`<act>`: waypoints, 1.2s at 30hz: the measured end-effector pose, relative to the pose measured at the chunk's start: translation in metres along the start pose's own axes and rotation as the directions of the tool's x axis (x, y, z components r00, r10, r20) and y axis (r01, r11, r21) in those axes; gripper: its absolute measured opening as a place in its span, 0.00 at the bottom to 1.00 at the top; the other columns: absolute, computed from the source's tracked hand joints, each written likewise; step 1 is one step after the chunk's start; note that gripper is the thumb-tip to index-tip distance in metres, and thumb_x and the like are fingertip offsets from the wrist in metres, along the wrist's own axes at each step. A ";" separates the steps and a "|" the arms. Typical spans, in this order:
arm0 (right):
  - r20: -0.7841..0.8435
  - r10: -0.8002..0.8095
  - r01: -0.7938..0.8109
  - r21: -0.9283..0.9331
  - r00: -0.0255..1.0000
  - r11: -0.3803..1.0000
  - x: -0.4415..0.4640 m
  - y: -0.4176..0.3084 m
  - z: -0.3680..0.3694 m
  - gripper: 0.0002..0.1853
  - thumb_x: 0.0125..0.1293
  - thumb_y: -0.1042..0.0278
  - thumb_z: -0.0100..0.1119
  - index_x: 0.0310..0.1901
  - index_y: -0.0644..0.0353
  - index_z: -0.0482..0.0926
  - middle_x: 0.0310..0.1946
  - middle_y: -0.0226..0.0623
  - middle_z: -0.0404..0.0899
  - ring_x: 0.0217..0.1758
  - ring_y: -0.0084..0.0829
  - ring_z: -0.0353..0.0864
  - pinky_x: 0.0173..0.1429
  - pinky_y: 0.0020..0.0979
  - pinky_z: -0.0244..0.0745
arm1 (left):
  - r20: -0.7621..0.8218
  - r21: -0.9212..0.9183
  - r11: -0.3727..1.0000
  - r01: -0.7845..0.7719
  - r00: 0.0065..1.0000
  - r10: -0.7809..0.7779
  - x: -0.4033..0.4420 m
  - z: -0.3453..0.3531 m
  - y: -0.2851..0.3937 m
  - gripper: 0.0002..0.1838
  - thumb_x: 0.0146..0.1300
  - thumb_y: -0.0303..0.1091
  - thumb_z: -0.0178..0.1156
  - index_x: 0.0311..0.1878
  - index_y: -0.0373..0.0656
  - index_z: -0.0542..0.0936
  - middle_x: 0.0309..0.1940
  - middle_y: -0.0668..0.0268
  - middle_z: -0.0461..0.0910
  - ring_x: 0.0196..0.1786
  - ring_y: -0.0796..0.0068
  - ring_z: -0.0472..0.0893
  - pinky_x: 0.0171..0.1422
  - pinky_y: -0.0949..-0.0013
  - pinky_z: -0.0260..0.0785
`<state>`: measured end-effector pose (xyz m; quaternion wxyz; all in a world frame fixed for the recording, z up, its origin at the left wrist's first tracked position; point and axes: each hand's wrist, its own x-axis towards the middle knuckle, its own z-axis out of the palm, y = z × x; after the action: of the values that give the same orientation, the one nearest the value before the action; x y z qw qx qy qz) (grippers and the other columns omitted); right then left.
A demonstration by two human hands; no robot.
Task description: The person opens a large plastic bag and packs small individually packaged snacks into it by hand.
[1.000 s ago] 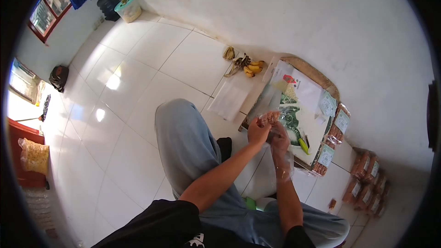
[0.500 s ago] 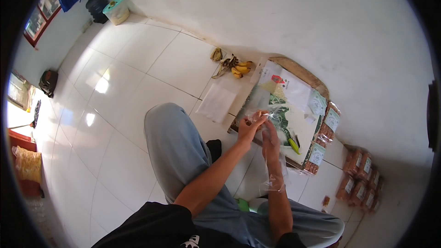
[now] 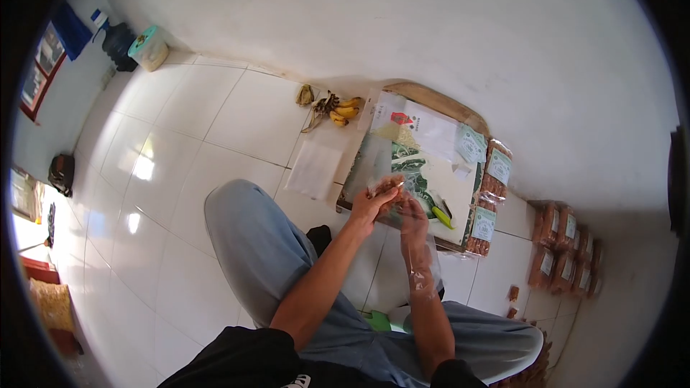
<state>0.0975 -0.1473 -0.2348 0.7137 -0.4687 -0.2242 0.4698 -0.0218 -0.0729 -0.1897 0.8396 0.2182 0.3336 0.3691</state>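
Above the near edge of a low table (image 3: 460,179), my hands work close together on a clear plastic bag (image 3: 433,262). My left hand (image 3: 372,205) is closed on the bag's far end, thumb on top. Something reddish brown (image 3: 392,188) shows through the plastic there; its kind I cannot make out. My right hand (image 3: 413,221) sits beside it with fingers bent against the bag, and the loose plastic hangs along the right wrist and forearm. A green-handled cutter or knife (image 3: 442,217) lies on the table just right of my hands.
Labelled brown packs (image 3: 483,223) line the table's right edge. More packs (image 3: 560,244) are stacked on the floor at right. Clear plastic sheets or bags (image 3: 316,169) and bananas (image 3: 346,111) lie left of the table. A wall runs behind.
The view has turned a little, so the table and floor things sit further left. Between my hands the reddish-brown thing now shows more plainly; the plastic still hangs along my right forearm.
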 end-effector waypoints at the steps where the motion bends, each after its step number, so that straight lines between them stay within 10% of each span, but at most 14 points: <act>1: -0.009 -0.006 0.006 0.006 1.000 1.000 -0.002 -0.003 0.002 0.15 0.73 0.76 0.48 0.58 0.65 0.74 0.58 0.44 0.75 0.63 0.32 0.72 0.66 0.30 0.66 | -0.034 0.038 0.999 -0.005 0.999 0.006 -0.001 0.001 -0.002 0.20 0.60 0.34 0.69 0.55 0.42 0.79 0.43 0.69 0.84 0.44 0.77 0.83 0.49 0.74 0.73; 9: 0.244 -0.122 0.247 -0.588 0.962 0.770 -0.015 -0.034 0.022 0.32 0.69 0.78 0.53 0.72 0.67 0.55 0.65 0.46 0.68 0.67 0.36 0.68 0.70 0.32 0.61 | -0.010 -0.158 0.985 0.070 0.997 -0.073 -0.008 0.012 0.007 0.23 0.57 0.33 0.72 0.55 0.40 0.77 0.44 0.67 0.83 0.44 0.76 0.84 0.45 0.70 0.76; 18: 0.411 0.013 0.230 -0.535 0.911 0.813 -0.007 -0.026 0.013 0.49 0.58 0.83 0.65 0.75 0.58 0.43 0.69 0.49 0.61 0.73 0.38 0.61 0.73 0.36 0.60 | -0.171 0.204 0.977 -0.056 0.981 0.092 -0.011 0.017 0.005 0.21 0.56 0.35 0.73 0.51 0.39 0.80 0.39 0.67 0.83 0.40 0.79 0.82 0.36 0.78 0.71; 30: 0.270 -0.285 0.392 -0.659 0.920 0.642 -0.014 -0.049 0.040 0.33 0.60 0.75 0.63 0.66 0.65 0.60 0.61 0.50 0.68 0.65 0.42 0.69 0.67 0.37 0.65 | -0.129 0.172 0.969 -0.178 0.971 0.201 0.000 0.030 -0.020 0.23 0.57 0.35 0.73 0.54 0.40 0.79 0.47 0.66 0.81 0.47 0.78 0.82 0.50 0.75 0.74; 34: 0.215 -0.158 0.252 -0.540 0.964 0.803 -0.011 -0.065 0.041 0.34 0.59 0.68 0.65 0.64 0.67 0.61 0.59 0.53 0.70 0.63 0.47 0.71 0.65 0.39 0.66 | -0.227 0.263 0.957 -0.121 0.957 0.183 -0.005 0.042 -0.032 0.27 0.59 0.45 0.71 0.57 0.42 0.77 0.51 0.69 0.80 0.51 0.76 0.80 0.56 0.71 0.71; 36: 0.269 -0.229 0.350 -0.796 0.935 0.494 0.003 -0.042 0.022 0.40 0.54 0.61 0.71 0.64 0.67 0.61 0.56 0.56 0.72 0.60 0.52 0.72 0.63 0.42 0.67 | -0.237 0.333 0.931 -0.152 0.942 0.238 -0.014 0.048 -0.035 0.27 0.59 0.45 0.71 0.56 0.39 0.77 0.51 0.68 0.81 0.49 0.76 0.81 0.56 0.70 0.71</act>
<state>0.1017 -0.1393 -0.1883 0.4574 -0.6748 -0.5403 0.2084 0.0224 -0.1113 -0.1728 0.6996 0.3266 0.4762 0.4208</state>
